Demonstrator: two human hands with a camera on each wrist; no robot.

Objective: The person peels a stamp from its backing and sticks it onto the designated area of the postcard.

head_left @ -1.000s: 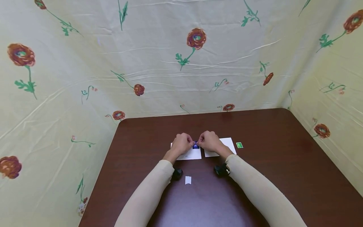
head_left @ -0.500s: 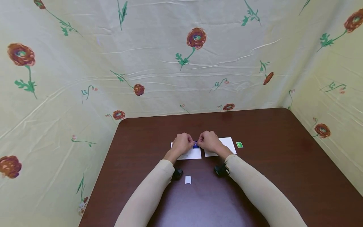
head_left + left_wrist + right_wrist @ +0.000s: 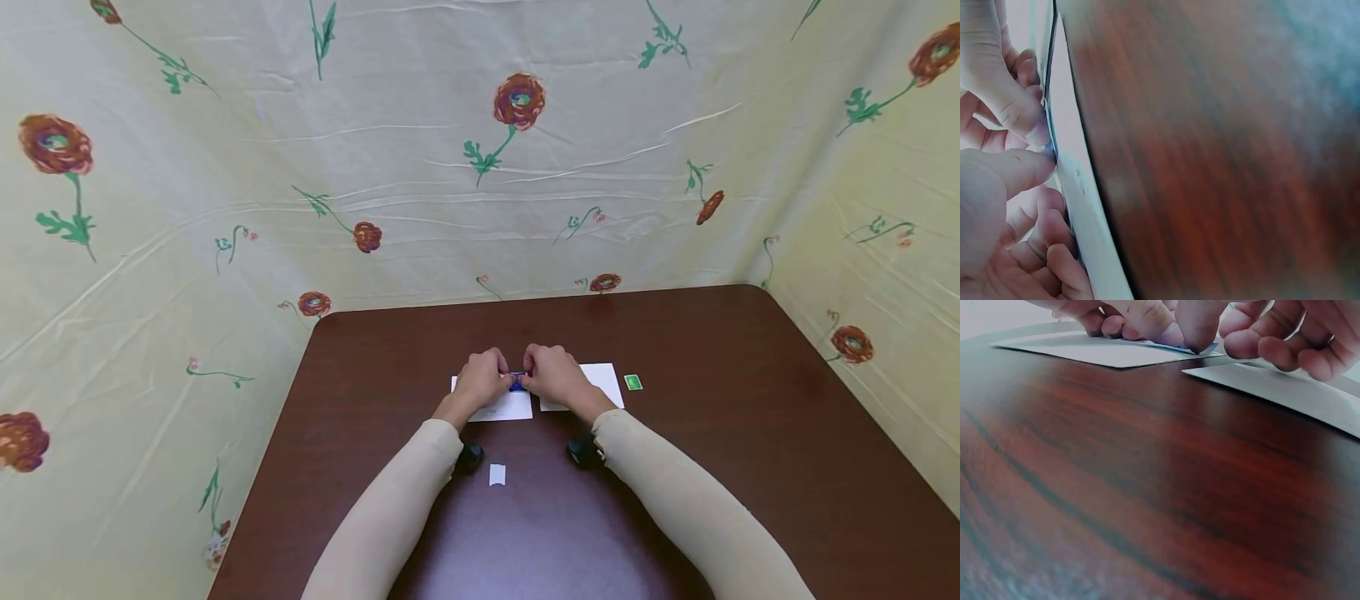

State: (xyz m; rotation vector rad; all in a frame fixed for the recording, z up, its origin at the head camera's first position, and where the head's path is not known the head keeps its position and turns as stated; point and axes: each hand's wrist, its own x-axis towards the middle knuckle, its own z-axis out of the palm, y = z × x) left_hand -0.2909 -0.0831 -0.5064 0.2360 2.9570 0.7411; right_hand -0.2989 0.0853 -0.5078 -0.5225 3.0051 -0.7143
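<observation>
A small blue stamp (image 3: 517, 386) lies at the upper right of a white envelope-like sheet (image 3: 510, 408) on the table. My left hand (image 3: 482, 379) reaches over that sheet from the left, and its thumb (image 3: 1029, 169) presses on the stamp. From the other side, my right hand (image 3: 553, 372) brings its thumb (image 3: 1199, 328) down right beside the left one. In both hands the other fingers bend loosely away from the thumbs. Between them the thumbs hide part of the stamp. A second white sheet (image 3: 602, 380) lies under the right hand and wrist.
A green stamp (image 3: 633, 382) lies right of the second sheet. Nearer me is a small white paper piece (image 3: 497, 475) with a notched lower edge. The dark brown table (image 3: 675, 467) meets a flower-patterned cloth (image 3: 420, 167) at the back and sides.
The index fingers have lifted slightly away from the stamp, while the thumbs stay on it. Sheets, green stamp and paper piece have kept their places.
</observation>
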